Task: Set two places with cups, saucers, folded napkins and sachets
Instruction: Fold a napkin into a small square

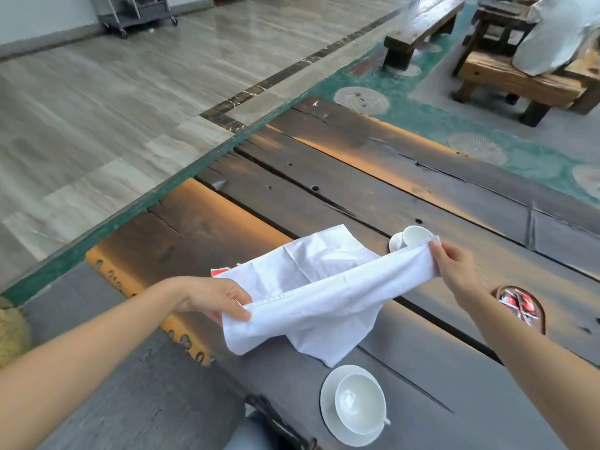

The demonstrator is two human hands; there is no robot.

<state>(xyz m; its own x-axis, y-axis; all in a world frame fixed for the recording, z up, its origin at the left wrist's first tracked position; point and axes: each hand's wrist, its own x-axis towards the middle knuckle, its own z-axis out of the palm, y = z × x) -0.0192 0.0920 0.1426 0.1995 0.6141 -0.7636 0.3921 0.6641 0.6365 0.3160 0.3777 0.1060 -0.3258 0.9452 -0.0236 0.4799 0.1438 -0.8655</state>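
Note:
A white cloth napkin [324,287] is stretched above the dark wooden table [357,177]. My left hand [214,300] pinches its near-left corner, and my right hand [454,271] pinches the far-right corner. The cloth sags between them, folded over on itself. A white cup [358,404] stands on a white saucer [328,417] near the table's front edge. A second cup [417,235] on a saucer [396,243] shows just beyond the napkin, partly hidden by it. A red sachet [219,272] peeks out from under the napkin's left side.
A small wooden dish [540,319] with several red sachets sits at the right, under my right forearm. Wooden benches [418,30] stand on the floor beyond the table. A metal cart [136,14] is at the far back left.

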